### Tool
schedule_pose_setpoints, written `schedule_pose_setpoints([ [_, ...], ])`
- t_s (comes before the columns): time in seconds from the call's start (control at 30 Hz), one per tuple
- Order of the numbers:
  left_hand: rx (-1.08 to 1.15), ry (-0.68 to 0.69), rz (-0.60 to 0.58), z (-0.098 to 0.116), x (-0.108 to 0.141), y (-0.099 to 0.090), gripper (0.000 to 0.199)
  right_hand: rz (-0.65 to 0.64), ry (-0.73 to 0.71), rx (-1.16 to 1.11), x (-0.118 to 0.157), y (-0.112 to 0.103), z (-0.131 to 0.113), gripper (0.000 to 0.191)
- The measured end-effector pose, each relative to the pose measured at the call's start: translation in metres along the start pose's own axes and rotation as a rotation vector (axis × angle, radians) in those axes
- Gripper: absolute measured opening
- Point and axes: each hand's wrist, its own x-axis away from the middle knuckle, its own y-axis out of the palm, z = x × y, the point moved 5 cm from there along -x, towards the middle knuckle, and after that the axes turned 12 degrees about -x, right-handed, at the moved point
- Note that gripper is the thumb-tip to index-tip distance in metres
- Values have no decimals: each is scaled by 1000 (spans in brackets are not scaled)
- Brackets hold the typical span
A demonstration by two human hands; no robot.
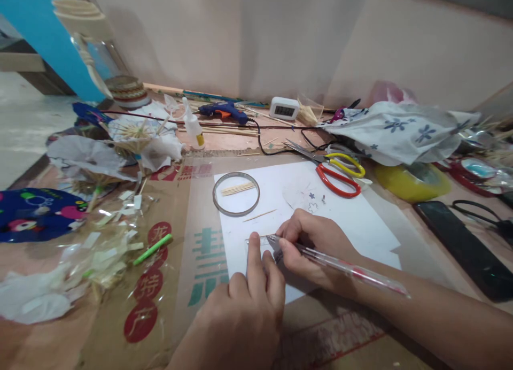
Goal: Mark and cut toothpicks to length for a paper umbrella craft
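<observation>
My right hand [316, 244] is closed around a clear pen [352, 269], its tip down on a white sheet of paper [360, 225]. Just left of the tip, my left hand [250, 306] rests with index and middle fingers stretched out, pressing on the paper. A small see-through piece [262, 242] with dark marks lies under these fingers, mostly hidden. Above them is a single toothpick [259, 215]. Farther up, a thin grey ring [215, 201], like a narrow tape roll, surrounds a little bunch of toothpicks [237, 190].
Scissors [339, 192] with red and yellow handles lie on the paper's far edge. Behind stand a glue bottle [194, 128], a blue glue gun [224, 112] and a white timer [284, 109]. Yellow tape [412, 183] and a phone [465, 247] are right; a green tube [152, 249] and scraps left.
</observation>
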Motion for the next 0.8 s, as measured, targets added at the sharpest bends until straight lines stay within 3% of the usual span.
schedule_pose_setpoints([
  [0.47, -59, -24, 69, -1, 2, 1, 39, 20, -37, -60, 0, 1, 3, 15],
  [0.6, -39, -28, 43, -3, 1, 2, 36, 81, -299, -69, -2, -8, -9, 2],
  [0.67, -26, -36, 19, -4, 1, 1, 37, 87, -442, -7, -4, -14, -12, 4],
  [0.8, -13, -45, -21, -2, 2, 4, 38, 9, -456, 105, -10, -15, -1, 10],
])
